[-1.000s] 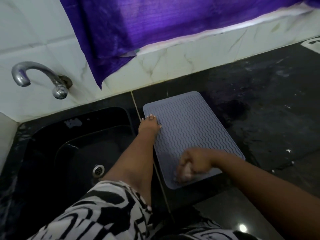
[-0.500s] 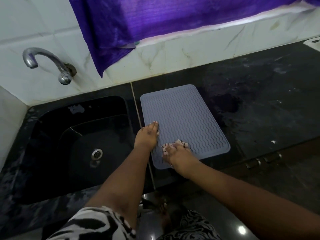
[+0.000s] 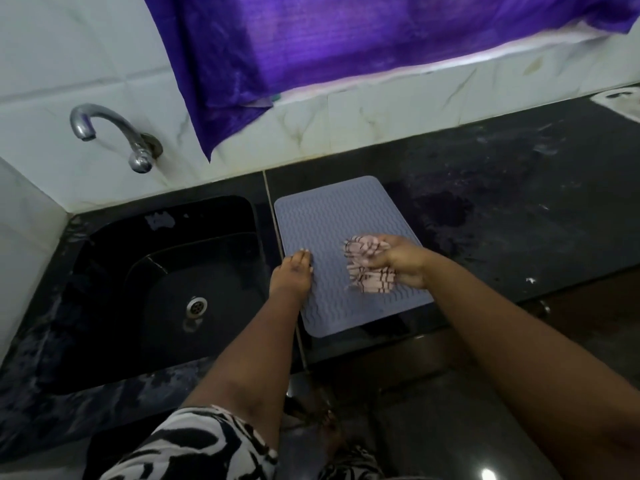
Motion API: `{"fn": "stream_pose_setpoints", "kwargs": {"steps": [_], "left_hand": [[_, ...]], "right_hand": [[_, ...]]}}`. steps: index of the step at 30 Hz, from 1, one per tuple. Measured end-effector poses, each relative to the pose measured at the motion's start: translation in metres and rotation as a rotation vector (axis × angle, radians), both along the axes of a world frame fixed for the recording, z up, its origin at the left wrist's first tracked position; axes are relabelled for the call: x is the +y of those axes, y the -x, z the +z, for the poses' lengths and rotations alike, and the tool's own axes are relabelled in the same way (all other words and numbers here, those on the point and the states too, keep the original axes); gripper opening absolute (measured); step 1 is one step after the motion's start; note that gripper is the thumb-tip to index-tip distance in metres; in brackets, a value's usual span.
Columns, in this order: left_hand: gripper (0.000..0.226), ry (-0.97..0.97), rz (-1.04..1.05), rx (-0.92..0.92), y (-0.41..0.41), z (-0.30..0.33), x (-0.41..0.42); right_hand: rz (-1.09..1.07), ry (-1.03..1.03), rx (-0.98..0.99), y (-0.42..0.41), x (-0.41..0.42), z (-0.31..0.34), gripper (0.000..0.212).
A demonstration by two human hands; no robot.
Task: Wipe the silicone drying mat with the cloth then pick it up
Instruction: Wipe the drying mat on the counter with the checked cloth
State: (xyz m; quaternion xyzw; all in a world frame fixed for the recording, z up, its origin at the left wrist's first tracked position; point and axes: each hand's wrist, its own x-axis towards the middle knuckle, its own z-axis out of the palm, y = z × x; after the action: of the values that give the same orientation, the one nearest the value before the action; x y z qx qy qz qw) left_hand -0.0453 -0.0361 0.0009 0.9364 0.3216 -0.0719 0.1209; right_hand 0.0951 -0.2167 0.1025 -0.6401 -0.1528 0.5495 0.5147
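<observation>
A grey-blue silicone drying mat (image 3: 332, 220) with wavy ridges lies flat on the black counter, just right of the sink. My left hand (image 3: 292, 275) rests on the mat's left edge with its fingers laid flat. My right hand (image 3: 401, 261) grips a pink cloth (image 3: 370, 271) with dark stripes, bunched up and pressed on the right half of the mat. Part of the cloth is hidden under my fingers.
A black sink (image 3: 166, 282) with a metal drain (image 3: 196, 305) sits to the left, below a chrome tap (image 3: 114, 136) on the white tiled wall. A purple curtain (image 3: 346, 46) hangs behind. The black counter (image 3: 519, 202) stretches to the right, with smears on it.
My right hand has carried the cloth from the mat's near left corner up to its right half. The left hand stays on the left edge. The camera view has shifted.
</observation>
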Motion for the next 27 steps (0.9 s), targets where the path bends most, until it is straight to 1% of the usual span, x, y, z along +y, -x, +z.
{"fn": "stream_pose_setpoints", "kwargs": {"steps": [1,2,3,5,6,8,9,10,11,12,13,14,15,17,18,21,24,27], "left_hand": [[0.047,0.011,0.010,0.007,-0.004,0.005,0.000],[0.045,0.021,0.021,0.007,-0.008,0.009,0.003],[0.043,0.033,0.032,-0.006,-0.012,0.013,0.007],[0.044,0.078,0.072,-0.078,-0.020,0.022,0.022],[0.047,0.104,0.096,-0.128,-0.026,0.027,0.032],[0.064,0.143,0.129,-0.166,-0.038,0.035,0.055],[0.078,0.176,0.137,-0.139,-0.046,0.038,0.066],[0.095,0.205,0.126,-0.078,-0.054,0.040,0.076],[0.112,0.207,0.086,0.008,-0.064,0.042,0.087],[0.125,0.167,0.021,0.098,-0.074,0.042,0.096],[0.132,0.095,-0.053,0.166,-0.085,0.041,0.105],[0.135,0.026,-0.120,0.201,-0.095,0.038,0.112],[0.137,-0.012,-0.165,0.208,-0.104,0.035,0.118],[0.144,0.008,-0.172,0.219,-0.119,0.026,0.132],[0.149,0.040,-0.152,0.244,-0.124,0.020,0.139],[0.154,0.174,-0.112,0.316,-0.127,0.000,0.157],[0.157,0.216,-0.117,0.348,-0.127,-0.006,0.162],[0.162,0.217,-0.141,0.386,-0.130,-0.001,0.163]], "right_hand": [[-0.035,0.012,0.093,-0.005,0.003,-0.003,0.033],[-0.034,0.065,0.139,-0.008,0.006,-0.005,0.025],[-0.016,0.142,0.103,-0.013,0.010,-0.008,0.023],[0.044,0.315,-0.133,-0.027,0.026,-0.011,0.032],[0.058,0.338,-0.209,-0.035,0.037,-0.011,0.037],[0.053,0.290,-0.271,-0.048,0.063,0.000,0.037],[0.070,0.254,-0.339,-0.053,0.078,0.006,0.036],[0.105,0.234,-0.471,-0.059,0.095,0.011,0.038],[0.144,0.224,-0.647,-0.064,0.112,0.015,0.046],[0.168,0.222,-0.832,-0.071,0.130,0.016,0.057],[0.192,0.221,-0.982,-0.078,0.150,0.014,0.068],[0.229,0.217,-1.088,-0.084,0.169,0.010,0.074],[0.268,0.213,-1.137,-0.091,0.189,0.005,0.074],[0.326,0.230,-1.139,-0.104,0.229,-0.009,0.061],[0.377,0.278,-1.150,-0.106,0.245,-0.019,0.057],[0.611,0.458,-1.266,-0.094,0.272,-0.059,0.055],[0.591,0.504,-1.290,-0.083,0.270,-0.095,0.058],[0.621,0.499,-1.395,-0.088,0.267,-0.101,0.059]]}}
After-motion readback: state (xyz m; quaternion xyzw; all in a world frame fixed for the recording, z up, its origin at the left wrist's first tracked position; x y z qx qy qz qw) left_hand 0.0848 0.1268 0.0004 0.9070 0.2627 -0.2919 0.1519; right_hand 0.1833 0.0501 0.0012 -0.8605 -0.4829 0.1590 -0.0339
